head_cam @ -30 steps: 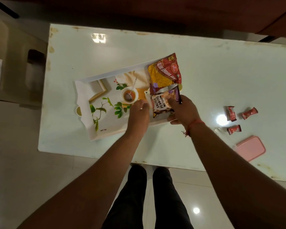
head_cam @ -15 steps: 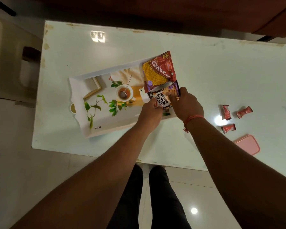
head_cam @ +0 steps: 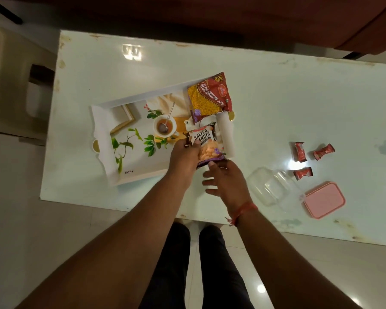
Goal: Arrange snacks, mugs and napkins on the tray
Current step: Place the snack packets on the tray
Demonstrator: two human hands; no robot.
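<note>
Your left hand (head_cam: 186, 156) pinches peanut packet (head_cam: 206, 146) at tray (head_cam: 103, 112) right end; right hand (head_cam: 226, 180) open, empty. Packet overhangs near rim: release carelessly, likely slides onto surface (head_cam: 276, 103).

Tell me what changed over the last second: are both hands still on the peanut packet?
No. The right hand has let go of the salted peanuts packet and drawn back toward the table's near edge, fingers spread open. The left hand still pins the packet at the right end of the tray, below the red sev packet. That packet, the three small red sweets and the pink lid lie as before.
</note>
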